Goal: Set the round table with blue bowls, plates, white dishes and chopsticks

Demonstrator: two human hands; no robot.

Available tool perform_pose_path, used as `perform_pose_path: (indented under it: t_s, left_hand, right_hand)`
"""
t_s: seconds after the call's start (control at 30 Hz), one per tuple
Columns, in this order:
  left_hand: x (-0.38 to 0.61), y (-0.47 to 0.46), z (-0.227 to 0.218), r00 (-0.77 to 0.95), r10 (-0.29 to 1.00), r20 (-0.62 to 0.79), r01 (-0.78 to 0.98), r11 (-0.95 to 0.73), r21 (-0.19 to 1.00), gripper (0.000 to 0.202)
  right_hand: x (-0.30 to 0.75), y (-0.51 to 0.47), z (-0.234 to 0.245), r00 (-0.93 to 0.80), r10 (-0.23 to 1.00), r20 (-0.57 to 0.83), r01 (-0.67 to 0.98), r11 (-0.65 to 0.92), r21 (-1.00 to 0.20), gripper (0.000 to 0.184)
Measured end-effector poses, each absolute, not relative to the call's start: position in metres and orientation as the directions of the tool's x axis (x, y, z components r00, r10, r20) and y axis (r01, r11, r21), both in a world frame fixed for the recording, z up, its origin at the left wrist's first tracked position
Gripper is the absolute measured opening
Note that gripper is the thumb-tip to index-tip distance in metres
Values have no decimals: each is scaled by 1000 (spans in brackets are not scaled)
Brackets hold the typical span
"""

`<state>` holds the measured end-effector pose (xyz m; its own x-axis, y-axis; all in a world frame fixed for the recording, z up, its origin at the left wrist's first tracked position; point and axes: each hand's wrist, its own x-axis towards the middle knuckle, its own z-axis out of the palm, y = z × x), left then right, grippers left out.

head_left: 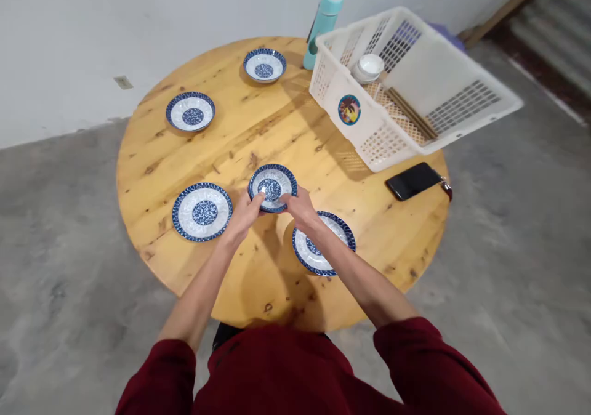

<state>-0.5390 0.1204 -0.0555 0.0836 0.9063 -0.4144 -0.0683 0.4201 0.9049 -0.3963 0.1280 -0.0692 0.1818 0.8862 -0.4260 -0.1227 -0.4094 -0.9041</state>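
Note:
A small blue-and-white patterned plate (273, 186) is held over the middle of a round wooden table (258, 132). My left hand (245, 213) pinches its near-left rim and my right hand (299, 209) grips its near-right rim. Another such plate (202, 212) lies on the table left of my left hand. A third plate (344, 230) lies under my right forearm and is partly hidden by it. Two more plates lie farther off, one (191, 111) at the left and one (265, 65) at the back.
A white plastic basket (462, 104) sits at the table's right, overhanging the edge, with a white bowl (370, 66) and chopsticks (410, 114) inside. A teal bottle (324, 24) stands behind it. A black phone (413, 180) lies near the right edge. Grey concrete floor surrounds the table.

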Motion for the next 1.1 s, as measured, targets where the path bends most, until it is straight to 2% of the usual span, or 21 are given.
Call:
perform_pose_path:
  t_s: [0.13, 0.33, 0.53, 1.1]
  left_hand:
    - [-553, 172, -74, 113, 917, -382, -37, 388, 921, 36]
    - [-570, 225, -96, 65, 896, -438, 16, 438, 899, 28]
    - [-578, 257, -113, 47, 891, -451, 38, 450, 892, 26]
    - [-570, 283, -113, 57, 894, -445, 61, 442, 895, 26]
  right_hand:
    - [-417, 170, -81, 261, 857, -444, -133, -424, -896, 40]
    - [-440, 217, -102, 316, 816, -484, -114, -473, -873, 34]
    - [-450, 247, -119, 340, 812, -474, -73, -480, -874, 36]
    - [-440, 276, -125, 333, 837, -435, -11, -458, -889, 34]
